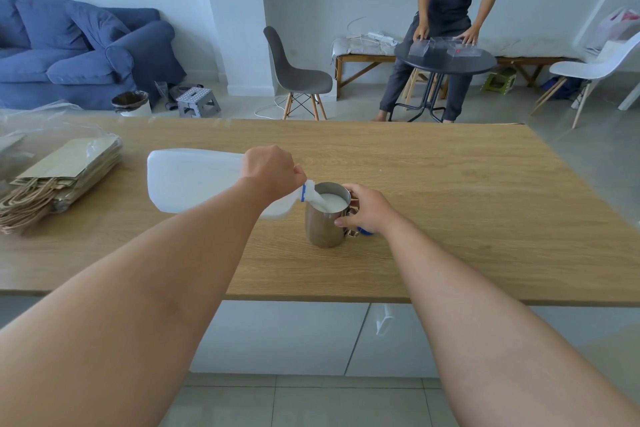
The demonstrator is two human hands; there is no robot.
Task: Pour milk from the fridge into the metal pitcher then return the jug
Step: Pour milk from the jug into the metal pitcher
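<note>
the left hand (268, 168) is clenched around the handle end of one white plastic milk jug (194, 180), which is tipped almost flat, its body stretching away to the left of the grip and its blue-ringed neck (304, 192) pointing down to the right of it. a white stream of milk (320, 203) runs from the mouth into one metal pitcher (325, 218), which stands upright on the wooden table (450, 201) just below and right of that grip. the pitcher holds white milk close to its rim. how much is in the jug cannot be told through its cloudy wall.

the right hand (363, 208) is wrapped around the pitcher's handle side, thumb against the steel wall and fingers curled behind, grasping it. a small blue thing (365, 231), perhaps the jug's cap, peeks out just under this hand on the table; only a sliver shows.

far to the left of the left hand's grip lies one stack of brown paper bags (62, 177) with twine handles, partly under clear plastic wrap (52, 125); the number of bags cannot be counted.

beyond the table, another person (450, 10) leans over one round dark table (445, 57) bearing two clear boxes (420, 48). there are two chairs, one grey (294, 74) and one white (595, 68), one blue sofa (79, 52), one small bin (131, 102) and one grey step stool (197, 101).
</note>
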